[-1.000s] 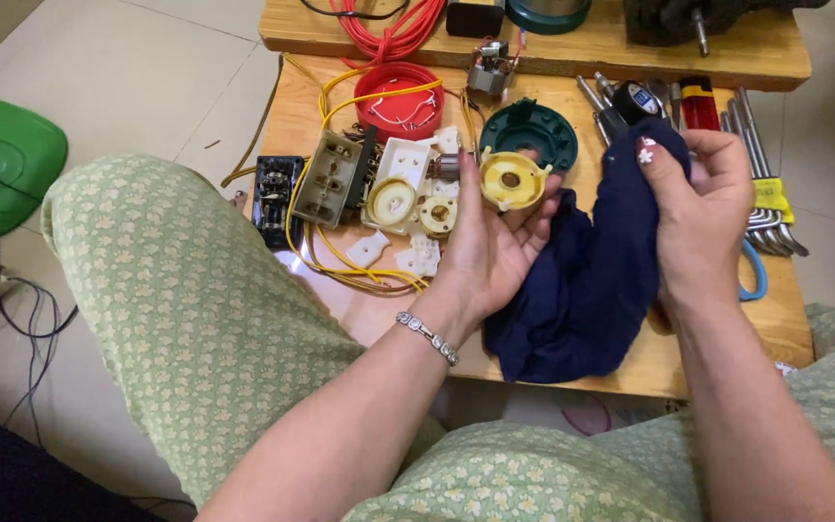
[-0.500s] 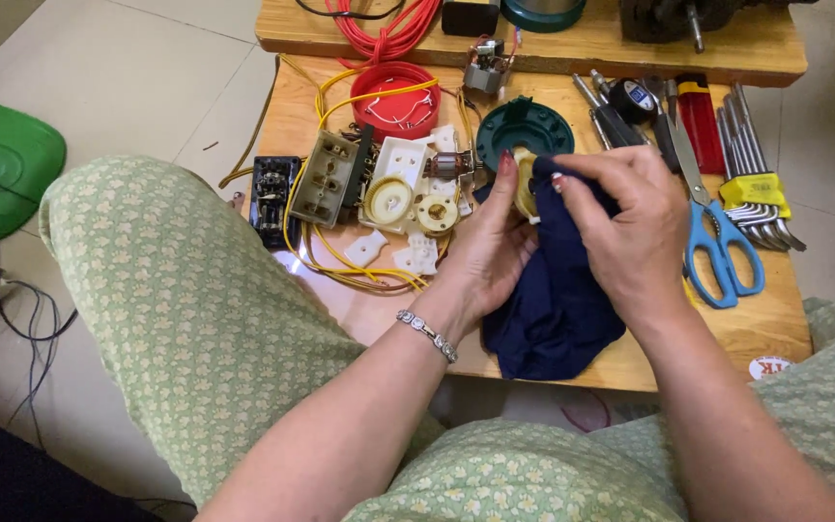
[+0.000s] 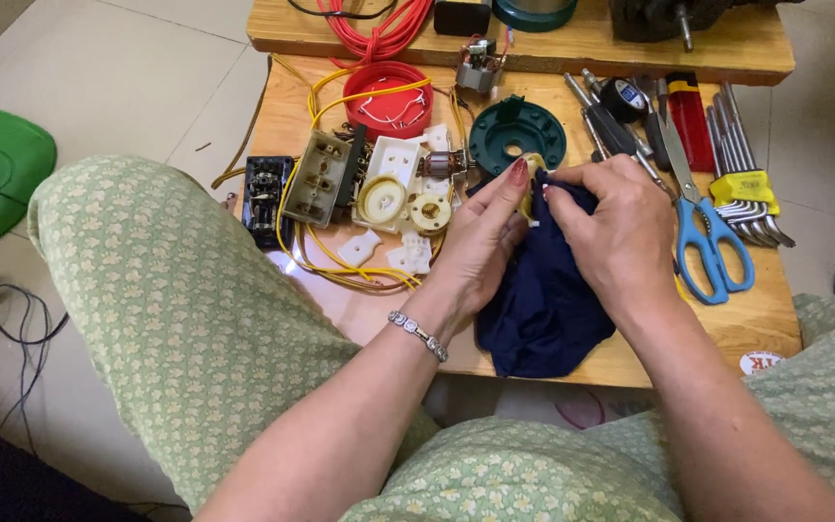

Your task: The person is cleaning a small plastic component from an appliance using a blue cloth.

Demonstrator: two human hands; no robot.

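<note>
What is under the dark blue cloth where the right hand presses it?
The right hand presses the dark blue cloth onto a yellow plastic disc held in the left hand. Only the disc's top edge shows; the rest is covered by the cloth.

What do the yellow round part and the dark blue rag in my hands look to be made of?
Yellow round part: likely moulded plastic, smooth with a slight sheen; mostly hidden now. Dark blue rag: soft matte fabric that folds and drapes over the wooden table edge.
</note>
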